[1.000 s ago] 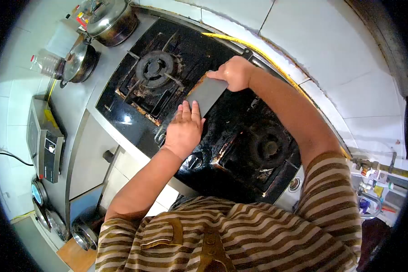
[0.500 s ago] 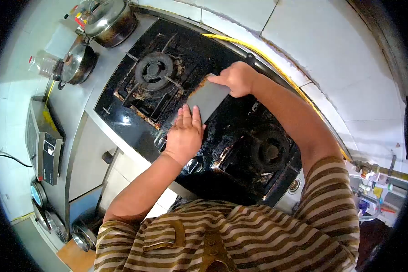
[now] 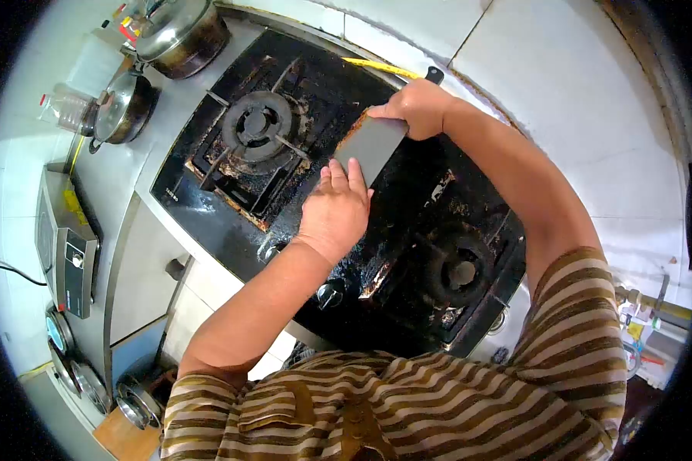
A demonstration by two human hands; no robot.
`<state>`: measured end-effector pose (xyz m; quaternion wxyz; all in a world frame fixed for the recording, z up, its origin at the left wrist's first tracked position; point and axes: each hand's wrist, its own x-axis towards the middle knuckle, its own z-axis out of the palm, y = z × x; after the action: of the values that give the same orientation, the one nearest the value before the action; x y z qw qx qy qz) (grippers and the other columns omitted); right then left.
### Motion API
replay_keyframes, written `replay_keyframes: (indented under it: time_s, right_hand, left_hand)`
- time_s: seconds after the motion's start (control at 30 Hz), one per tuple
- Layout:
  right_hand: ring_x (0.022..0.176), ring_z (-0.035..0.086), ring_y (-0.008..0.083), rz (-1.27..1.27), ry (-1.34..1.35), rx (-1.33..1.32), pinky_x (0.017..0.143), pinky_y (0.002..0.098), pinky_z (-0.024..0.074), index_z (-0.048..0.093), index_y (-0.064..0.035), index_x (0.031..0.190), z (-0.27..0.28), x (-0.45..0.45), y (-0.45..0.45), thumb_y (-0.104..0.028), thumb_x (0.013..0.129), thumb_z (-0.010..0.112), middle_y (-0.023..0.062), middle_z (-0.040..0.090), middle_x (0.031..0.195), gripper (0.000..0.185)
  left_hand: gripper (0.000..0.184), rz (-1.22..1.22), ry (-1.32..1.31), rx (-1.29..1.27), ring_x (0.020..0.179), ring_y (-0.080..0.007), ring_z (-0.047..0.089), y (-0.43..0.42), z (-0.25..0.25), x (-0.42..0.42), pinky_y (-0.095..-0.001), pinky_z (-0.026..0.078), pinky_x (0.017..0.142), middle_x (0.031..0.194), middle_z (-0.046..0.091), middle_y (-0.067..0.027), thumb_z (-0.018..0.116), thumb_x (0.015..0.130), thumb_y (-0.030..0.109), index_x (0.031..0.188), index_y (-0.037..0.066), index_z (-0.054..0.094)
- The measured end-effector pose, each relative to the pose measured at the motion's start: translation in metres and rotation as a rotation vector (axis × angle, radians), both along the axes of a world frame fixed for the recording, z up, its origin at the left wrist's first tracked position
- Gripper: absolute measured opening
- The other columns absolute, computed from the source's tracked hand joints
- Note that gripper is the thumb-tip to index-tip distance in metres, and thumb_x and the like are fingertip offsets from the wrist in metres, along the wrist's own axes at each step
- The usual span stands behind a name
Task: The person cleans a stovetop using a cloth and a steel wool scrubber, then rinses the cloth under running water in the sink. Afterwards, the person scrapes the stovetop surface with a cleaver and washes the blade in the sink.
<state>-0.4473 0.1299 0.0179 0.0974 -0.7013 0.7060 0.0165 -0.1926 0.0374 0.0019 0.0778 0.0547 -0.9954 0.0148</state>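
Observation:
A cleaver (image 3: 374,149) with a broad grey blade lies low over the black gas stove (image 3: 300,217), between the two burners. Brown grime shows along its far-left edge. My right hand (image 3: 424,106) is closed around the black handle, whose end pokes out past the fist; the index finger stretches onto the blade. My left hand (image 3: 334,213) rests on the blade's other end, fingers extended flat on its face and the thumb by its near side. Wet streaks and residue mark the glass around the knobs (image 3: 332,293).
The left burner (image 3: 257,124) and right burner (image 3: 460,269) have raised, grimy supports. Two lidded pots (image 3: 183,48) (image 3: 124,107) stand on the counter beyond, with a plastic bottle (image 3: 73,113). A portable cooker (image 3: 68,242) sits at far left. A tiled wall (image 3: 561,92) borders the stove.
Both hands have slid the cleaver up and right, toward the wall side of the stove. More of the handle's end now shows. The camera view has shifted slightly.

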Motion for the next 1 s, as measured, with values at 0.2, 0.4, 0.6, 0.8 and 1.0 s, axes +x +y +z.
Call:
replay_keyframes:
  time_s: [0.2, 0.4, 0.6, 0.8, 1.0]
  right_hand:
    - [0.078, 0.063, 0.032, -0.006, -0.013, 0.032, 0.065, 0.0421, 0.0467, 0.053, -0.0284, 0.13, 0.004, 0.015, 0.032, -0.009, 0.056, 0.068, 0.0104, 0.064, 0.082, 0.078]
    - [0.079, 0.062, 0.0329, -0.043, 0.01, 0.016, 0.066, 0.0426, 0.0477, 0.051, -0.0236, 0.132, 0.001, 0.014, -0.002, -0.007, 0.06, 0.065, 0.0111, 0.064, 0.084, 0.075]
    - [0.08, 0.063, 0.0328, 0.005, 0.021, 0.235, 0.066, 0.0424, 0.0478, 0.047, -0.0191, 0.135, 0.021, 0.072, 0.026, -0.013, 0.064, 0.064, 0.0127, 0.062, 0.086, 0.073]
    - [0.074, 0.063, 0.0304, 0.084, -0.01, 0.142, 0.063, 0.0413, 0.0482, 0.049, -0.0178, 0.132, 0.01, 0.095, 0.023, -0.012, 0.058, 0.068, 0.01, 0.063, 0.08, 0.076]
    - [0.075, 0.064, 0.0293, 0.123, 0.023, 0.1, 0.062, 0.0389, 0.0487, 0.049, -0.0185, 0.133, 0.003, 0.09, -0.008, -0.014, 0.058, 0.068, 0.0094, 0.065, 0.082, 0.077]
  left_hand:
    - [0.056, 0.014, -0.093, 0.06, 0.108, -0.0368, 0.059, 0.031, 0.007, 0.016, -0.0372, 0.054, 0.083, 0.123, 0.052, -0.0311, 0.057, 0.088, 0.032, 0.128, -0.005, 0.045]
    - [0.052, 0.024, -0.053, 0.006, 0.11, -0.0369, 0.057, -0.003, -0.003, 0.008, -0.0371, 0.051, 0.087, 0.125, 0.051, -0.0291, 0.052, 0.091, 0.03, 0.13, -0.005, 0.045]
    - [0.056, 0.019, -0.083, 0.179, 0.113, -0.0387, 0.055, 0.027, 0.008, 0.067, -0.0387, 0.052, 0.087, 0.127, 0.048, -0.0318, 0.055, 0.089, 0.031, 0.129, -0.007, 0.044]
    - [0.059, 0.042, -0.063, 0.239, 0.112, -0.041, 0.055, 0.026, 0.016, 0.098, -0.0394, 0.051, 0.088, 0.126, 0.05, -0.0322, 0.059, 0.087, 0.031, 0.129, -0.007, 0.045]
    - [0.052, 0.116, 0.0, 0.155, 0.11, -0.0396, 0.057, 0.017, 0.009, 0.096, -0.0381, 0.051, 0.088, 0.123, 0.052, -0.0312, 0.056, 0.089, 0.029, 0.129, -0.003, 0.048]
